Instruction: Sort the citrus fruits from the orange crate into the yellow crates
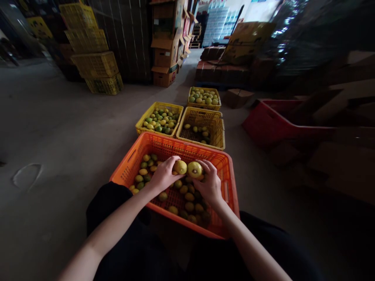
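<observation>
An orange crate (228,183) holds scattered yellow-green fruit; three yellow crates (215,134) beyond hold more (one nearly bare). Over the orange crate, the left hand (164,175) grips one fruit (180,167) — the right hand (209,185) another (195,169).

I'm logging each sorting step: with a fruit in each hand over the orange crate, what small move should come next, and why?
Probably carry one fruit forward to a yellow crate. The left hand and right hand each hold a yellowish fruit above the orange crate, and three yellow crates ahead hold sorted fruit, the nearest right one being sparsest.
</observation>
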`<action>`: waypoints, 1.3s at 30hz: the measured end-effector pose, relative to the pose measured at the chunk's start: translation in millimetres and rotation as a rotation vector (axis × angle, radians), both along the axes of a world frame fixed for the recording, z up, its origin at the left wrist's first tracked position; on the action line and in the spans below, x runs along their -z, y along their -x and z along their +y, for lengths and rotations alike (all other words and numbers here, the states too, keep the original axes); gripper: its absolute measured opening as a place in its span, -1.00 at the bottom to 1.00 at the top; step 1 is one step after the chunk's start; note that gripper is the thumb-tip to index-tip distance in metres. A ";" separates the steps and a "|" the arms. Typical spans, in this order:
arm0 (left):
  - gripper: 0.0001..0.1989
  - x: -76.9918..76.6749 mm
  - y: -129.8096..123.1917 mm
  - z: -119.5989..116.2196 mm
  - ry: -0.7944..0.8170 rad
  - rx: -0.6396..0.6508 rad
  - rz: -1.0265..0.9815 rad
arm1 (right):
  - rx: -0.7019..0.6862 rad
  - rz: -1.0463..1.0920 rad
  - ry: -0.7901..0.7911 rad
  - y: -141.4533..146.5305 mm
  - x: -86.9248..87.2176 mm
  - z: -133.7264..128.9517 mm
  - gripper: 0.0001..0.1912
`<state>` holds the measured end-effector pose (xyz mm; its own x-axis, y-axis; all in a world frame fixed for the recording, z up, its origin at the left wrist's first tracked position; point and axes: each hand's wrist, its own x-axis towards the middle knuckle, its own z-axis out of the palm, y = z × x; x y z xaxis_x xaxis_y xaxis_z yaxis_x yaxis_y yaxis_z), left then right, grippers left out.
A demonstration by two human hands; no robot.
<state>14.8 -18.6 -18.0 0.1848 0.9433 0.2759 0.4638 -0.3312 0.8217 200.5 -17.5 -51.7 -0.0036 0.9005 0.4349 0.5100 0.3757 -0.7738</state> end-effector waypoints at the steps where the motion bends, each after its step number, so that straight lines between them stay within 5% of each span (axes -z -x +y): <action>1: -0.59 -1.3 -0.1 -0.3 0.009 -0.004 -0.009 | 0.000 0.049 0.013 1.4 -2.5 -0.9 -0.41; 6: -0.56 -6.1 0.9 -1.8 0.023 -0.003 -0.014 | -0.003 0.201 0.047 6.4 -13.3 -5.4 -0.33; 23: -0.59 -5.8 1.8 0.5 0.076 -0.023 -0.027 | -0.041 0.206 0.111 6.8 -15.5 -5.1 -0.43; 26: -0.62 4.1 1.7 6.2 0.296 -0.021 -0.154 | -0.051 0.255 0.193 6.6 -15.6 -2.8 -0.45; 31: -0.64 35.1 -7.7 7.1 1.004 0.013 -0.636 | -0.035 0.523 0.438 3.7 -13.6 6.0 -0.60; 39: -0.72 93.4 -30.6 -28.3 1.406 0.122 -0.470 | 0.065 0.887 1.155 -0.9 4.6 21.7 -0.84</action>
<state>45.4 -46.8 -111.4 0.4353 0.4670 -0.7697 0.1003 0.8245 0.5569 201.5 4.1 -56.4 -0.0708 0.7308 -0.6789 -0.2950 -0.6655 -0.6856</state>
